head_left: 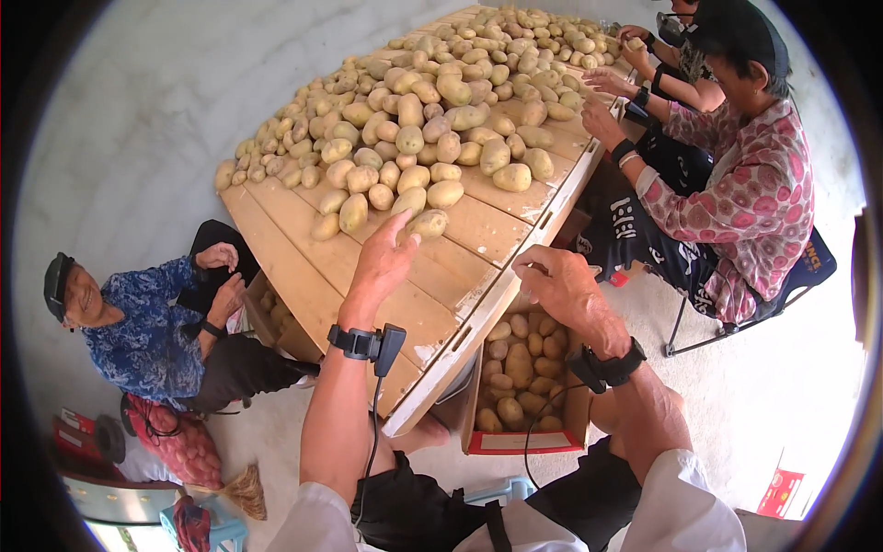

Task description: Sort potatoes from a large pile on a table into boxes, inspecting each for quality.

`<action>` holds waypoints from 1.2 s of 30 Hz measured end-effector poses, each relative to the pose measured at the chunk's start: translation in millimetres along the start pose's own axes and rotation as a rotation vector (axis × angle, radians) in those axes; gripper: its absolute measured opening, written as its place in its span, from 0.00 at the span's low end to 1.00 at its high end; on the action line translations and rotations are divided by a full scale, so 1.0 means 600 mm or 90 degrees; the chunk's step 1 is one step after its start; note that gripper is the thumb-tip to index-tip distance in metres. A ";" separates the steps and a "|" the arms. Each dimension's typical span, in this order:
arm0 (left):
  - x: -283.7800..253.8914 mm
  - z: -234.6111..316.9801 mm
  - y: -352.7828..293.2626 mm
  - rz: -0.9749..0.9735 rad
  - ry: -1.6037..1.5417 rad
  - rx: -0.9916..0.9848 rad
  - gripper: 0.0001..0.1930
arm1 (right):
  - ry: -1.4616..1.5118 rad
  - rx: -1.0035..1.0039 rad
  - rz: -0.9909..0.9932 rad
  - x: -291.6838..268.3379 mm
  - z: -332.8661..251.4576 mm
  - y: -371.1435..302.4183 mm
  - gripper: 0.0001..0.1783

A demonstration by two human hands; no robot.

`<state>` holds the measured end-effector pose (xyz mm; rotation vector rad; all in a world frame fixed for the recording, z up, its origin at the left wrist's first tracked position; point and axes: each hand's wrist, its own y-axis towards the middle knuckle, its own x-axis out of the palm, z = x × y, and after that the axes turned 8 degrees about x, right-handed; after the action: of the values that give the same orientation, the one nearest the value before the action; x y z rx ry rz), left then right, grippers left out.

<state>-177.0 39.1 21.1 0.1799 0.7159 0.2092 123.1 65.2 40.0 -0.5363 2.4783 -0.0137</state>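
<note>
Straw broom (246, 493) near blue stool (232, 532); dark folding chair (817, 265).

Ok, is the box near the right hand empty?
No, potatoes cover the visible inside of the box near the right hand.

Bright light enters from the right, bleaching the floor (814, 396) there nearly white. Potatoes (410, 109) look fairly crisp; fisheye distortion warps the margins, and all 4 corners go black.

Matt wooden tabletop (474, 244), smooth dull-skinned potatoes (453, 89), cardboard-looking box (520, 442).
</note>
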 end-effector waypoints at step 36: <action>0.018 0.072 -0.009 -0.116 -0.252 -0.072 0.29 | -0.040 -0.005 -0.023 -0.008 0.013 -0.001 0.16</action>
<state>-139.5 32.5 44.8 0.0440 0.3225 0.0363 131.2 67.4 36.4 -0.5764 2.4087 -0.0011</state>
